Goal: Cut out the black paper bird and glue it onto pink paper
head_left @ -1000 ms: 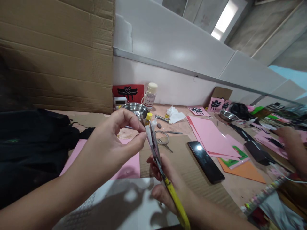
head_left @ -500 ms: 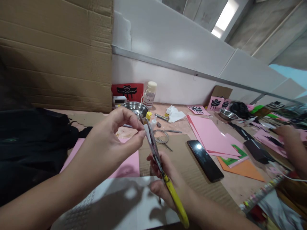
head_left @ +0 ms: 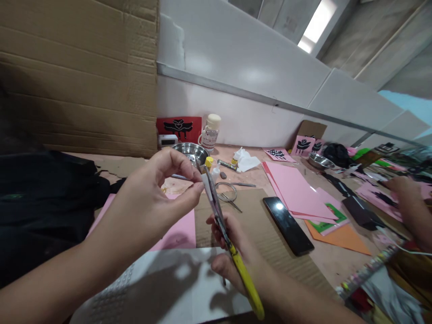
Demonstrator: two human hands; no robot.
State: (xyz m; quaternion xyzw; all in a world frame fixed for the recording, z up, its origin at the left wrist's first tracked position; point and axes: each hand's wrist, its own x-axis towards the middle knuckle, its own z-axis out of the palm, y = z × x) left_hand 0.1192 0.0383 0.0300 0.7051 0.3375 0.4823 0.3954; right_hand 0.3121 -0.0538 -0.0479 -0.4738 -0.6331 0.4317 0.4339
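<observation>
My left hand (head_left: pixel 162 189) pinches the end of a small pale strip (head_left: pixel 206 186) between thumb and fingers, above the work surface. My right hand (head_left: pixel 232 252) grips scissors with yellow handles (head_left: pixel 245 279). Their blades point up and away, lying along the right side of the strip, close to my left fingertips. Below my hands are a pink sheet (head_left: pixel 178 229), a white sheet (head_left: pixel 162 288) and brown cardboard (head_left: pixel 259 225). The far end of the strip is partly hidden by my left fingertips.
A black phone (head_left: pixel 288 226) lies right of my hands, beside stacked pink sheets (head_left: pixel 297 189). Farther back stand a metal bowl (head_left: pixel 192 152), a cream-topped bottle (head_left: pixel 211 132) and a glue bottle (head_left: pixel 216 171). Another person's hand (head_left: pixel 405 193) is at the far right.
Both hands and the scissors have shifted very slightly left. The grips on the strip and scissors look the same.
</observation>
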